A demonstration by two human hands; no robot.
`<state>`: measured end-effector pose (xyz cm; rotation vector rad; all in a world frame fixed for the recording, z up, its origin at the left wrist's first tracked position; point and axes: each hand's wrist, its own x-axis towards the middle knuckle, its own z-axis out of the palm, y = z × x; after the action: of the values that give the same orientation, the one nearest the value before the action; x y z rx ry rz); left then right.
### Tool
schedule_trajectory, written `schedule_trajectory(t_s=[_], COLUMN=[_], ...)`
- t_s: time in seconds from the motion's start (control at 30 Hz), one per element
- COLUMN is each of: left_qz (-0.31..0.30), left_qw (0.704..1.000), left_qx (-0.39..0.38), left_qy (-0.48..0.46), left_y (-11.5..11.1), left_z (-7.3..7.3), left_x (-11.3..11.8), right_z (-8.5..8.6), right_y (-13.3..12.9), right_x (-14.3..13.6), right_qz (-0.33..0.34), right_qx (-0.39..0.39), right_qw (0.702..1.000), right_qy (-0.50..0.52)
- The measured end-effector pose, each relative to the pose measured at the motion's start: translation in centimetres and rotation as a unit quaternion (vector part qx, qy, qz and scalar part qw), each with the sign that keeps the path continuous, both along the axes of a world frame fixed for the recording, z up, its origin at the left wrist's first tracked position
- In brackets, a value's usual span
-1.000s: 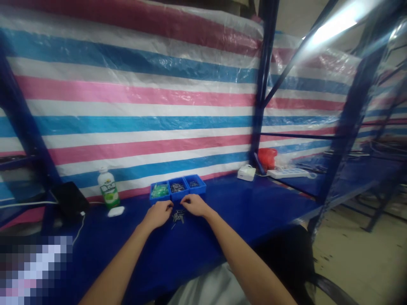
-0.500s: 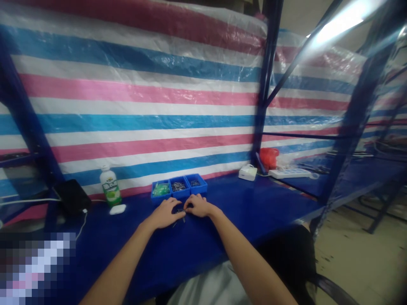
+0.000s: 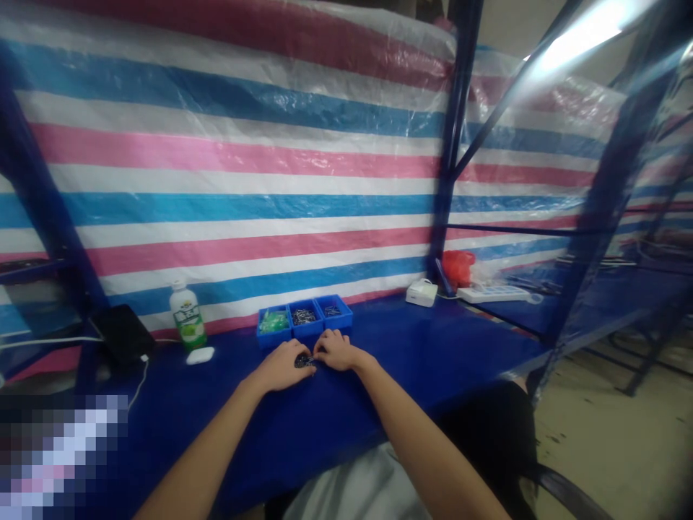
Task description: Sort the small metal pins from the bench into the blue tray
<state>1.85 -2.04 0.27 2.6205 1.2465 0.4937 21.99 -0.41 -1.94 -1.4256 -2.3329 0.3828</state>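
A small heap of thin, dark metal pieces (image 3: pixel 303 360), like screws or nails, lies on the blue table top between my hands. My left hand (image 3: pixel 283 366) is curled around the heap from the left, thumb and fingers closing in on it. From the right, my right hand (image 3: pixel 336 352) meets it with thumb and fingertips pinched together at the heap's edge. What exactly those fingertips grip is too small to make out. Just beyond my hands stand three joined blue bins: the left bin (image 3: pixel 274 334) holds green pieces in clear plastic, the middle bin (image 3: pixel 307 330) and right bin (image 3: pixel 346 318) small metal parts.
To the left are a bottle (image 3: pixel 188 318), a white case (image 3: pixel 200 355) and a black device (image 3: pixel 123 334) with cables. A white box (image 3: pixel 421 292), a red bag (image 3: pixel 458 269) and a power strip (image 3: pixel 495 295) lie right. A striped sheet (image 3: pixel 260 217) hangs behind the table (image 3: pixel 303 426).
Loose metal pieces that stuck out below my left thumb have been drawn up into the heap between my hands. Both hands have barely shifted.
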Motion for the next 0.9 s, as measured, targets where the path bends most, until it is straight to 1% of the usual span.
schedule_trajectory(t_s=[0.13,0.23,0.33,0.4,0.5,0.6,0.67,0.8,0.9], left_qz=[0.003,0.010,0.011,0.008,0.001,0.002,0.002,-0.010,-0.005], left_qw=[1.000,1.000,1.000,1.000,1.000,1.000,1.000,1.000,1.000], left_qx=[-0.002,0.000,0.003,0.004,0.004,-0.003,-0.005,0.000,0.006], left_qy=[0.002,0.002,-0.001,-0.002,-0.003,-0.005,-0.004,-0.008,-0.019], left_y=[0.1,0.3,0.5,0.6,0.5,0.3,0.2,0.5,1.0], left_z=[0.0,-0.2,-0.3,-0.4,-0.3,-0.1,0.0,-0.1,-0.5], left_x=[-0.1,-0.2,-0.3,-0.3,-0.3,-0.2,-0.2,-0.2,-0.4], right_z=[0.2,0.3,0.3,0.3,0.5,0.6,0.6,0.3,0.0], right_y=[0.0,0.3,0.6,0.7,0.7,0.4,0.3,0.4,0.7], right_x=[0.1,0.2,0.3,0.4,0.4,0.4,0.3,0.3,0.4], right_qz=[-0.009,-0.013,0.018,0.041,0.045,0.024,0.015,0.008,0.003], right_qx=[-0.002,0.006,0.002,0.004,0.022,0.029,0.026,0.028,0.027], right_qw=[1.000,0.998,0.990,0.984,0.989,0.996,0.998,0.999,0.998], right_qy=[0.017,0.063,0.142,0.173,0.141,0.075,0.048,0.036,0.058])
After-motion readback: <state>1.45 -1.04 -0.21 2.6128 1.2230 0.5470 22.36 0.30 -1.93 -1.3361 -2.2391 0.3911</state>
